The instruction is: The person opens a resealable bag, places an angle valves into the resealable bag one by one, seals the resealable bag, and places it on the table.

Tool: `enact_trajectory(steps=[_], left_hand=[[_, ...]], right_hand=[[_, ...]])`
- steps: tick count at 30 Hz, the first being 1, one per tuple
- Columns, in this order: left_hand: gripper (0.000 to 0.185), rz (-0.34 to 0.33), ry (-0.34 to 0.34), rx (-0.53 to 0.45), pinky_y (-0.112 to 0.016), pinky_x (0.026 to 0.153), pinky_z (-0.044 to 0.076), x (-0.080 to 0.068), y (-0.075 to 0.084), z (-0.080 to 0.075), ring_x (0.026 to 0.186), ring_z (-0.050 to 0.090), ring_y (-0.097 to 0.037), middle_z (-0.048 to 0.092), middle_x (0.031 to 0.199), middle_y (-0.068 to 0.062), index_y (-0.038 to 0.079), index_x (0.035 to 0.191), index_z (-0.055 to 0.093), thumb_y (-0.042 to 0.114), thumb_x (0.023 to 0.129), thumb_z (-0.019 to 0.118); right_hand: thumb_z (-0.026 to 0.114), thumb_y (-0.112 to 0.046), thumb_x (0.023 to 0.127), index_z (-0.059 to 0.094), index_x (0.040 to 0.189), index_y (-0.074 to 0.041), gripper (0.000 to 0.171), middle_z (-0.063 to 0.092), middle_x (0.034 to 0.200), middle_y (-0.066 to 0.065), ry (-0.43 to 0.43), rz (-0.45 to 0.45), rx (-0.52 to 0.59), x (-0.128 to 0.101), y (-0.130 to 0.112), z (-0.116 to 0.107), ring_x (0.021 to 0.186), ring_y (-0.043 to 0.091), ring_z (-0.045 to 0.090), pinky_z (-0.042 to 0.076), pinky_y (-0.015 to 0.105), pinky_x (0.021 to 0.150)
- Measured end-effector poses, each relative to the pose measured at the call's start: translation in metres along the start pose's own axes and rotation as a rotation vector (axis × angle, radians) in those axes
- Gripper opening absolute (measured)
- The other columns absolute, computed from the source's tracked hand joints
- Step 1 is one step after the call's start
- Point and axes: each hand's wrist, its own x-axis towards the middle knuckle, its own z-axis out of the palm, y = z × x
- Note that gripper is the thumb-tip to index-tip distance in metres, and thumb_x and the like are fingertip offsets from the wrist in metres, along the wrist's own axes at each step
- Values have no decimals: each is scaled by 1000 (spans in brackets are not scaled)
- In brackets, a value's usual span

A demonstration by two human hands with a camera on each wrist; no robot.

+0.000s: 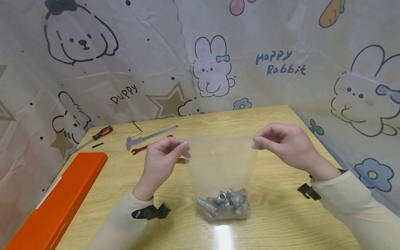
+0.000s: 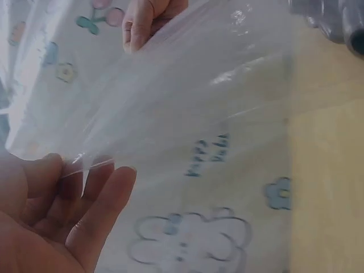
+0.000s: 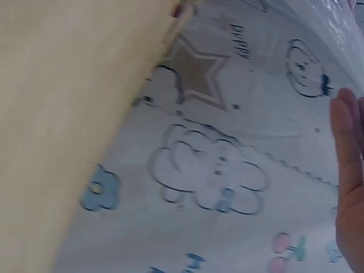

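A clear plastic bag (image 1: 222, 166) hangs upright between my two hands, its top edge stretched wide. In the bottom of it several grey metal fittings (image 1: 223, 205) are bunched together, close over the table. My left hand (image 1: 164, 163) pinches the upper left corner between thumb and fingers; the left wrist view shows the film (image 2: 170, 102) running from those fingertips across to the other hand. At the upper right corner, my right hand (image 1: 285, 146) pinches the bag the same way. Only the edge of the right hand (image 3: 350, 165) shows in the right wrist view.
An orange case (image 1: 72, 187) lies along the table's left side. Behind it are a screwdriver (image 1: 103, 133), a small black-handled driver (image 1: 100, 144), a hex key (image 1: 136, 130), a caliper (image 1: 150, 136) and a red wrench (image 1: 139, 150). A printed curtain (image 1: 218, 21) hangs behind the table (image 1: 281, 215).
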Motion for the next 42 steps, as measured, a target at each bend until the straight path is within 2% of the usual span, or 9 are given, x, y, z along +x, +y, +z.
enact_trajectory(steps=[3, 7, 13, 21, 26, 30, 35, 39, 42], left_hand=[[15, -94, 7, -4, -43, 64, 60, 5, -15, -1, 73, 69, -22, 67, 87, -18, -5, 96, 70, 11, 94, 68], [21, -136, 31, -5, -44, 64, 60, 17, -26, -2, 75, 69, -25, 67, 90, -19, -3, 97, 70, 17, 94, 70], [24, -325, 67, 5, -42, 66, 60, 51, -52, -7, 77, 69, -23, 67, 97, -16, 2, 105, 71, 23, 94, 70], [31, -569, 43, 44, -39, 68, 60, 98, -109, -9, 89, 68, -36, 65, 110, -19, 0, 117, 68, 23, 96, 67], [26, -668, 53, 94, -37, 69, 60, 115, -144, -11, 80, 69, -28, 66, 104, -14, 2, 113, 69, 23, 97, 66], [24, -733, 78, 111, -40, 71, 60, 122, -164, -11, 68, 66, -19, 66, 97, -11, 2, 110, 70, 22, 97, 66], [27, -781, 107, 79, -40, 71, 60, 127, -179, -11, 67, 65, -17, 65, 99, -11, 1, 115, 67, 22, 97, 66], [35, -822, 108, 39, -37, 70, 60, 125, -181, -12, 71, 68, -21, 66, 105, -13, 1, 119, 65, 29, 98, 64], [41, -870, 72, 23, -37, 70, 60, 117, -176, -12, 75, 70, -23, 67, 107, -15, 1, 123, 63, 34, 98, 63]], right_hand=[[68, -6, 94, 70, 94, -3, 4, 73, 82, -1, -11, 77, 32, 2, 16, 7, 74, 18, 71, 58, 27, 70], [68, -11, 95, 71, 95, -4, 8, 73, 83, 3, -14, 130, 51, 15, 30, 10, 74, 22, 71, 59, 30, 70], [68, -23, 95, 69, 99, -1, 22, 73, 86, 10, -74, 312, 72, 52, 62, 16, 79, 24, 72, 59, 31, 72], [67, -21, 97, 65, 109, 5, 29, 70, 94, 17, -165, 553, 154, 95, 126, 32, 90, 34, 70, 59, 35, 77], [66, -16, 97, 64, 111, 8, 28, 70, 96, 21, -201, 620, 189, 113, 158, 46, 92, 38, 69, 58, 43, 82], [64, -13, 97, 65, 109, 8, 24, 70, 96, 21, -207, 666, 183, 122, 171, 56, 85, 31, 70, 58, 42, 81], [63, -12, 98, 65, 110, 9, 24, 69, 95, 19, -180, 699, 191, 128, 181, 63, 80, 24, 70, 58, 43, 81], [62, -19, 99, 61, 119, 9, 35, 67, 101, 20, -171, 750, 256, 122, 185, 69, 84, 23, 69, 57, 40, 84], [61, -28, 100, 56, 128, 9, 46, 66, 109, 23, -215, 800, 288, 109, 181, 72, 91, 25, 69, 56, 39, 87]])
